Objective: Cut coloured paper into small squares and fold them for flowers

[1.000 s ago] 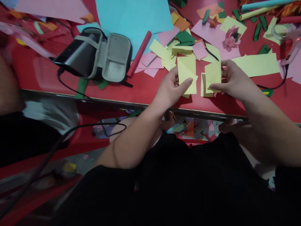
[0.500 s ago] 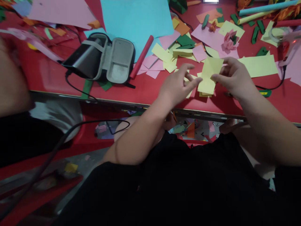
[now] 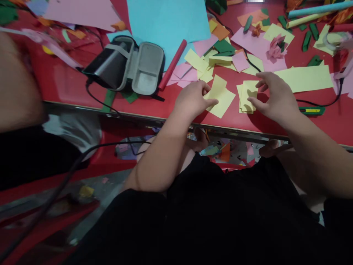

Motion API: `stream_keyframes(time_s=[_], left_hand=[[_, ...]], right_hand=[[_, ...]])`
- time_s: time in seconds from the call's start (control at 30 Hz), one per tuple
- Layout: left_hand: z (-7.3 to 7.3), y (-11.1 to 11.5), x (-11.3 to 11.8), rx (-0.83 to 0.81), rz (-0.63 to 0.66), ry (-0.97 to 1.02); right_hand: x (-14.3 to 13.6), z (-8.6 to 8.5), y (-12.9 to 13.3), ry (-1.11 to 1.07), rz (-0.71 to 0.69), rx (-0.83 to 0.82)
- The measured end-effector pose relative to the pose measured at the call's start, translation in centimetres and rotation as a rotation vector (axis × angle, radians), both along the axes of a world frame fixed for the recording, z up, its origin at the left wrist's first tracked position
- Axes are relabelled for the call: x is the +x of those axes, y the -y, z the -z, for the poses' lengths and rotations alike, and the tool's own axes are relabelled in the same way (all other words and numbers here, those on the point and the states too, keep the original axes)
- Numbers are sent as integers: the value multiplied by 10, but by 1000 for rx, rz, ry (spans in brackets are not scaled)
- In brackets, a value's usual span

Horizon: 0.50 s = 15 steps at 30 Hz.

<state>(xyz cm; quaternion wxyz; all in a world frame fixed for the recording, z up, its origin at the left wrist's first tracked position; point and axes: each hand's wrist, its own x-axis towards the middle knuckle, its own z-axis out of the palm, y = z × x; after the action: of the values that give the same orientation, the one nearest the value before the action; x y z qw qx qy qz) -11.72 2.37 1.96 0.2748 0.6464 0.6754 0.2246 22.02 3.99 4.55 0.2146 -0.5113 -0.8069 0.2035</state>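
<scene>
My left hand (image 3: 193,99) pinches a yellow paper piece (image 3: 217,88) between thumb and fingers. Part of that piece lies over another yellow sheet (image 3: 227,101) on the red table. To its right is a small stack of yellow paper pieces (image 3: 246,94), slightly fanned. Over the right edge of this stack hovers my right hand (image 3: 275,95), thumb and fingers apart, with nothing in it; whether the thumb tip touches the top piece I cannot tell.
An open black case (image 3: 149,70) with a dark device stands left on the red table (image 3: 66,88). Beside it are a red paper roll (image 3: 173,64) and a blue sheet (image 3: 168,22). A green-yellow cutter (image 3: 311,110) lies right. Another person's arm (image 3: 19,81) is at far left.
The yellow piece that my right hand held has passed to my left hand, which has moved left with it. My right hand has opened, and the yellow stack beneath now shows.
</scene>
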Motion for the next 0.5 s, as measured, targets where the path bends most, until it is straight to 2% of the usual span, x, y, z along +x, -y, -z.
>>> stream_keyframes(time_s=[0.1, 0.17, 0.23, 0.37, 0.5], left_hand=[[-23, 7, 10, 9, 10, -171], [-27, 10, 13, 45, 28, -224], [-23, 11, 12, 71, 50, -258], [-6, 8, -2, 157, 69, -258], [2, -3, -10, 263, 71, -72]], right_hand=[[-6, -11, 6, 68, 14, 37], [-8, -15, 8, 83, 5, 44], [-9, -16, 10, 94, -7, 39], [-6, -15, 10, 89, -30, 23], [-2, -17, 9, 58, -18, 33]])
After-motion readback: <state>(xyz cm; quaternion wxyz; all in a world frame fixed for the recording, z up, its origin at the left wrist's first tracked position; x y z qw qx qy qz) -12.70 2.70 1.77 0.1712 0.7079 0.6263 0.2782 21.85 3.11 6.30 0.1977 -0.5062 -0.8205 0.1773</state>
